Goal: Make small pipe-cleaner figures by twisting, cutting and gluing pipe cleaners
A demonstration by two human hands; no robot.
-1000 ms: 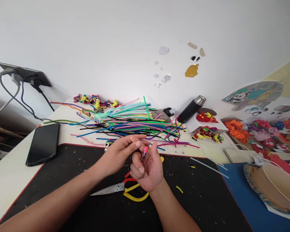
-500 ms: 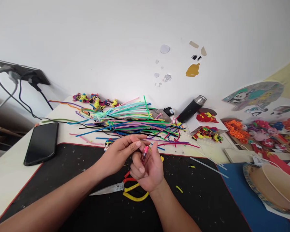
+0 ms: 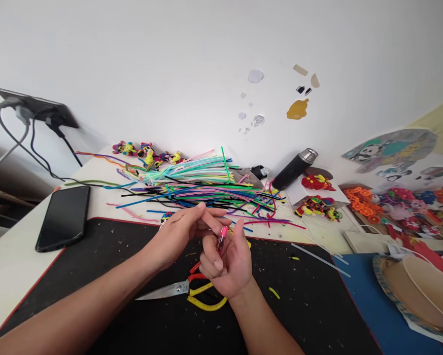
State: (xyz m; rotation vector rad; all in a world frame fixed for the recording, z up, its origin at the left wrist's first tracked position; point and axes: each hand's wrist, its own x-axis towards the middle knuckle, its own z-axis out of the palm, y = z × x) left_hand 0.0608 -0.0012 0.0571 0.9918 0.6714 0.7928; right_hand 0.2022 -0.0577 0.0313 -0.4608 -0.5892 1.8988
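Observation:
In my right hand (image 3: 230,264), curled fingers grip a small clear tube with a pink cap (image 3: 223,234) and dark reddish contents. Its thumb points up, and one finger stretches towards my left hand. My left hand (image 3: 182,229) meets that finger, its thumb raised and its fingers stretched out behind; anything small between them is hidden. Below the hands, scissors (image 3: 177,289) with red and yellow handles lie on the black mat (image 3: 140,325). A little figure (image 3: 166,218) stands partly behind my left hand.
Bundled pipe cleaners (image 3: 191,172) spread along the wall, with several small figures (image 3: 147,154) behind. A phone (image 3: 64,218) lies at left. A black thermos (image 3: 295,169) leans at the back right. Clear sticks (image 3: 319,259) and a round basket (image 3: 402,291) are to the right.
My left thumb has lifted off the other fingers and shifted slightly left. The right hand keeps hold of the tube. The whole view has shifted a little.

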